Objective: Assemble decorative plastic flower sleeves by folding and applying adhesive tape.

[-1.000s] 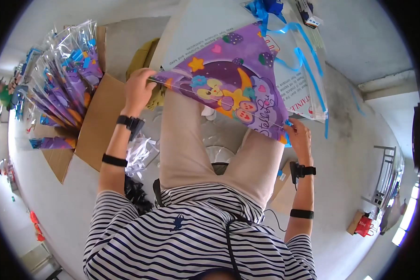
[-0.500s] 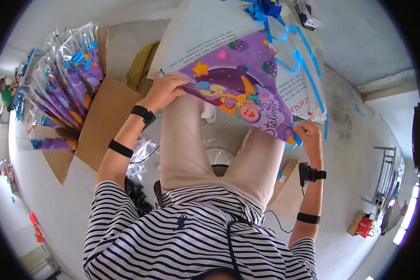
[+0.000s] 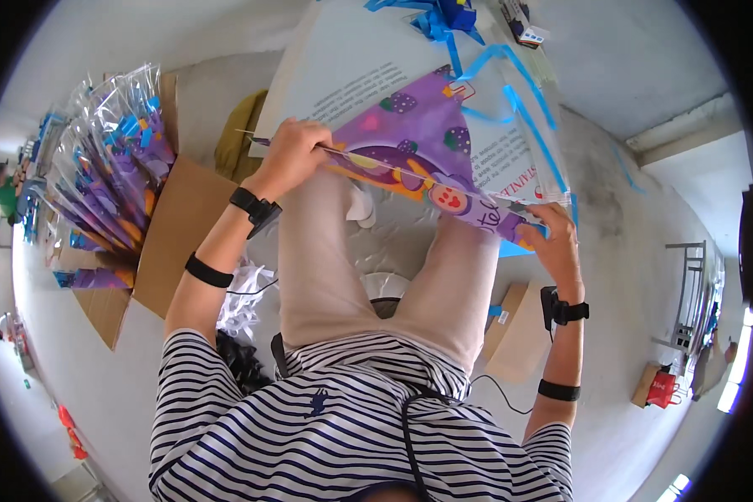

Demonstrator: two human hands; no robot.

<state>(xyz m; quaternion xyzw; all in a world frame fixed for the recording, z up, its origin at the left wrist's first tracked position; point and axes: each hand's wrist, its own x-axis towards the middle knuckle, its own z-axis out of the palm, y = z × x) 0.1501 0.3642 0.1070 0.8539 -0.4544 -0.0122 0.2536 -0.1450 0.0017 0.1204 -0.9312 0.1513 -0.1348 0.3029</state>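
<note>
A purple kite [image 3: 410, 125] printed with stars, berries and cartoon figures lies across the white board [image 3: 351, 50], its near edge raised over my knees. At its left end my left hand [image 3: 291, 155] is closed on the edge and a thin rod, whose tip sticks out past the fingers to the left. My right hand [image 3: 555, 243] pinches the kite's right corner between thumb and fingers. The near part is rolled or folded along the rod, hiding some of the print. Blue ribbon [image 3: 523, 100] trails over the board beside the kite.
On the left an open cardboard box [image 3: 180, 243] holds several purple kites in clear bags [image 3: 113, 167]. White paper strips [image 3: 241, 301] and a black bag [image 3: 241, 360] lie by my left leg. A cardboard piece [image 3: 514, 335] is right of my legs. A small box [image 3: 523, 29] sits at the board's far right.
The near edge of the kite has turned up, so less of its print shows. The thin rod now pokes out past my left hand. My right hand has shifted slightly downward.
</note>
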